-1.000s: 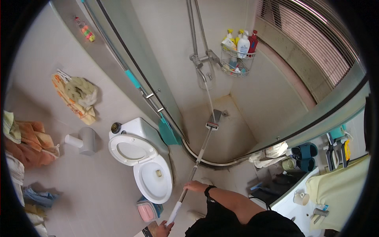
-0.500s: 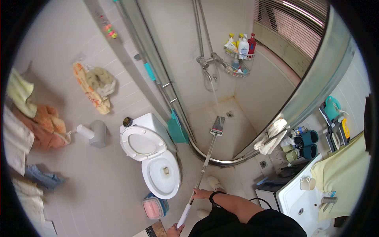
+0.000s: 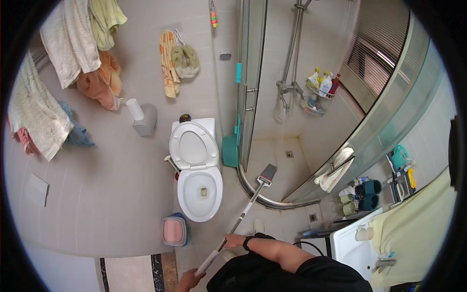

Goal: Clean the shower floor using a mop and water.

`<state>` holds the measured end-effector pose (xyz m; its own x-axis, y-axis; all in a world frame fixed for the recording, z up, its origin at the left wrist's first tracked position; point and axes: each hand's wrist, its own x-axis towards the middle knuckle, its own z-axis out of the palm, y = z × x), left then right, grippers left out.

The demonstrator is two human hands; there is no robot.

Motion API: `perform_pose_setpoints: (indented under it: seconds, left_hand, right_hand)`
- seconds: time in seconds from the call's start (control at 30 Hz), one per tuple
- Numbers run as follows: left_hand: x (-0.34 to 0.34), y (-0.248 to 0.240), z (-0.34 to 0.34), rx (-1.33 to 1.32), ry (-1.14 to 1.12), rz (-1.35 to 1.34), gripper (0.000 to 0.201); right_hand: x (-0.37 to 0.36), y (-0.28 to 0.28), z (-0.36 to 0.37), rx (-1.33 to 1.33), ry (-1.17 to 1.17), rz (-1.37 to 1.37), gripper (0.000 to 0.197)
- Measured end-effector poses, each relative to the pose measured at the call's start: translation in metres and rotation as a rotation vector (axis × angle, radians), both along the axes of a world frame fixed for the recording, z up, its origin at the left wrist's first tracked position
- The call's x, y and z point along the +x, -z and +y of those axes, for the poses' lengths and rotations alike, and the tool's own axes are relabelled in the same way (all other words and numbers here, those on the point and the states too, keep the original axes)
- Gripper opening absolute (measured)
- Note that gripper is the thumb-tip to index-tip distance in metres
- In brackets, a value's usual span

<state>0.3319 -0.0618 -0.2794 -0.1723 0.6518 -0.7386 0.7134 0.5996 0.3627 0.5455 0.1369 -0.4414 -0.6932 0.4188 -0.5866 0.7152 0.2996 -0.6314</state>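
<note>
Both hands, right and left, clamp the mop handle, its head on the shower threshold at 3 o'clock from the toilet; a sideways swing would probably strike the bowl.

One view only — a wide fisheye worn on the head, looking steeply down into a small bathroom from well above. The toilet sits near frame centre, the shower enclosure upper right, the washbasin lower right — straight edges bow toward the dark rim.
</note>
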Motion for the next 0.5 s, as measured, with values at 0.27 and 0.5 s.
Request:
perform_pose_setpoints:
  seconds: [0.27,0.5]
  left_hand:
    - [0.012,0.002,0.025,-0.018,0.045,-0.043,0.053]
    - [0.062,-0.004,0.104,-0.139,0.025,-0.135,0.053]
  right_hand:
    - [0.022,-0.011,0.022,-0.002,0.035,0.024,0.058]
    - [0.068,0.047,0.076,0.05,0.133,0.129,0.07]
